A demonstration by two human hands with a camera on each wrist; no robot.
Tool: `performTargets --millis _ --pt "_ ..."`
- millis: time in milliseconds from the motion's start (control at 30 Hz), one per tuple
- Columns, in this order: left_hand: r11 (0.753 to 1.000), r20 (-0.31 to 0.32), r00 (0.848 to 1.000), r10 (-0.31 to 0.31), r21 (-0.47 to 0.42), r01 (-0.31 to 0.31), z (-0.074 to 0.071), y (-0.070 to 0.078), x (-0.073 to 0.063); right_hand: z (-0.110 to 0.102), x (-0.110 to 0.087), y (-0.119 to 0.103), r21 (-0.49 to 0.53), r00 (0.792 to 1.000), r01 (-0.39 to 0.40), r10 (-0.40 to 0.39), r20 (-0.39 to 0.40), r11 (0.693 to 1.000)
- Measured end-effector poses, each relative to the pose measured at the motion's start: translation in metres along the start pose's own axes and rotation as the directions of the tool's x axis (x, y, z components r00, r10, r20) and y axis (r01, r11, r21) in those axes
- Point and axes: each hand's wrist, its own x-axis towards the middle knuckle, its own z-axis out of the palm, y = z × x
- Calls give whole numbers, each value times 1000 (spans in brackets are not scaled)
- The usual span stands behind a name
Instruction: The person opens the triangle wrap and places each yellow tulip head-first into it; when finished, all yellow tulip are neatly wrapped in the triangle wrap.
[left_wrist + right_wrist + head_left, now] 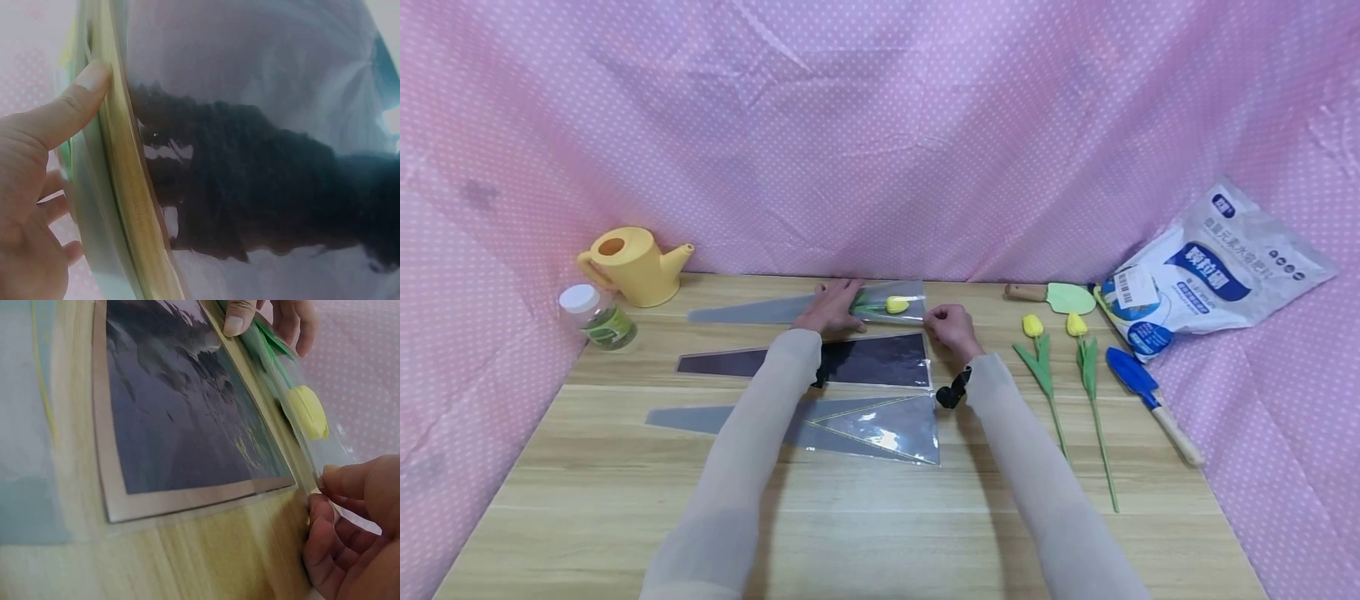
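Note:
A yellow tulip (pixel 897 305) with green leaves lies inside a clear flower sleeve (pixel 737 310) at the back of the table. My left hand (pixel 831 307) rests across the sleeve's middle, over the stem, which it partly hides. Its thumb (pixel 75 103) lies out straight along the sleeve's near edge in the left wrist view. At the sleeve's wide right end, my right hand (pixel 953 327) pinches the near corner between thumb and fingers. The tulip's bloom (pixel 307 412) shows through the film close to those fingertips in the right wrist view.
A dark sleeve (pixel 872 360) and a grey sleeve (pixel 880 425) lie nearer. Two tulips (pixel 1043 367) (pixel 1088 367) lie right, beside a green trowel (pixel 1070 297), blue shovel (pixel 1129 369) and white bag (pixel 1217 267). At left stand a yellow watering can (pixel 638 265) and lidded jar (pixel 601 320).

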Motion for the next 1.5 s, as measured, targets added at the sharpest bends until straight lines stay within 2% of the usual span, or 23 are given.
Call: performTargets --millis 200,433,533,733,867,1067,1267,1500 --pt "999 34 999 3 -43 -2 0 -1 -1 -2 -1 1 11 999 14 -14 35 1000" --pt "998 28 999 24 -65 -23 0 -2 -1 -8 -5 1 166 995 -34 18 102 986" --pt "995 13 999 33 -94 -32 -2 -2 -3 -11 -6 2 168 994 -43 26 107 985" --pt "984 -72 996 59 -165 -71 -11 3 -12 -16 -14 6 157 996 -38 25 86 987" --pt "978 -136 989 53 -193 -79 -16 6 -22 -19 -20 12 200 995 -61 43 89 978" --pt "971 -199 979 51 -217 -95 -12 4 -38 -23 -31 20 208 992 -75 53 112 975" --pt "969 -171 984 43 -234 -83 -6 7 -58 -24 -41 29 215 995 -16 -7 104 976" --pt "952 -143 989 26 -299 -68 7 13 -79 -24 -59 34 204 994 1 -23 106 979"
